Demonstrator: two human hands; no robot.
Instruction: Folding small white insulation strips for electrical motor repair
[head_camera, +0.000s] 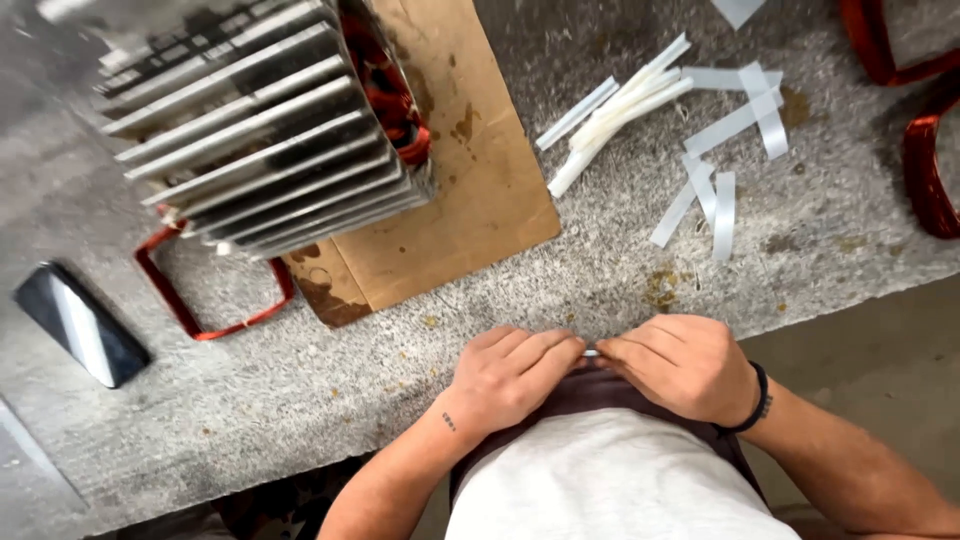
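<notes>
Seen from above: two bare hands meeting at the near edge of a speckled grey stone tabletop (560, 300). Left hand (510, 378) and right hand (680, 362) curled fingertip to fingertip, both pinching one small pale strip (591, 352), only a sliver of it showing between them; whether folded or flat, impossible to tell. Judging by the supply, early or midway in the work: well beyond the hands, toward the far right, a scatter of loose white paper strips (722, 150) and a bundle of thin white sticks (625, 105), all untouched. Far left, a finned metal motor housing (260, 130) with copper windings inside, standing on a brown cardboard sheet (470, 190). Red wire loop (215, 300) and dark phone (80, 325) at left; more copper coils (925, 170) at far right.
</notes>
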